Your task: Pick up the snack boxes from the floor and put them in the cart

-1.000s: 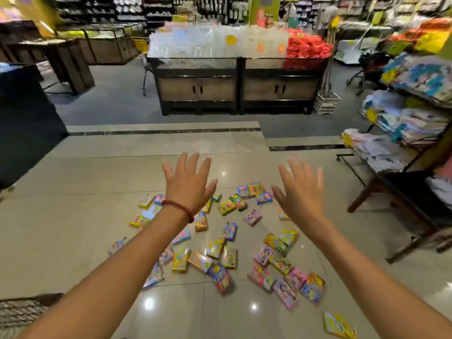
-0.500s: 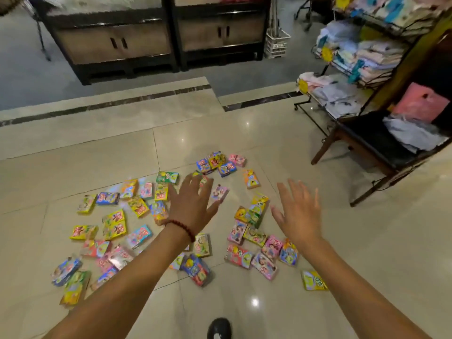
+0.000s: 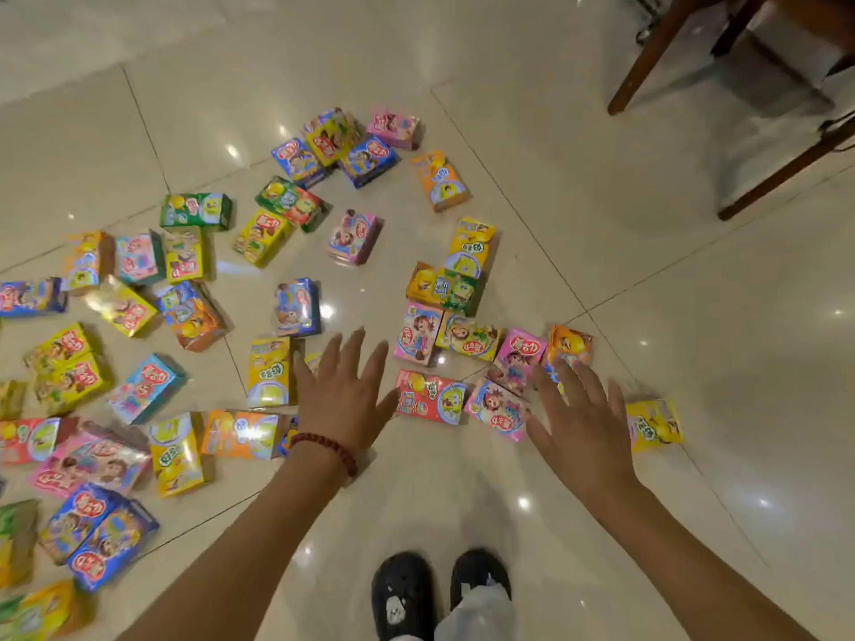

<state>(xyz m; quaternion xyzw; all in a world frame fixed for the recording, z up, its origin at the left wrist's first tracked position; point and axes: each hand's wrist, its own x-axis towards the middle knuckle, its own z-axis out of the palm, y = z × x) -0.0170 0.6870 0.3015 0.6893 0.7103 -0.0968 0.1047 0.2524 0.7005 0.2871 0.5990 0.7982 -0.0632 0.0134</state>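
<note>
— Snack boxes [image 3: 296, 307], dozens of them, are scattered flat over the glossy tiled floor [image 3: 647, 316], and not one has been lifted.

— What has changed in the last second, then?

— The view has tipped right down. A second ago the display counters and shelves across the shop were in sight; now it is almost all floor, the person's black shoes [image 3: 402, 594] at the bottom edge, and only the wooden legs of a rack [image 3: 647, 53] in the top right corner. Both arms have dropped toward the pile along with it.

— Are the hands on anything?

— No. The left hand [image 3: 340, 395], the one with the red bead bracelet [image 3: 326, 446], has its fingers straight and spread and holds nothing; it hangs just beside a yellow box [image 3: 269, 372]. The right hand [image 3: 585, 418] is spread the same way, empty, over the pink box [image 3: 497, 409] and the orange box [image 3: 569, 347], with a lone yellow box [image 3: 654, 425] off to its right.

— So what does it mean for the job?

— I'd say the reach has only begun: no grip yet, everything left to gather. And I can't see the cart from here.
</note>
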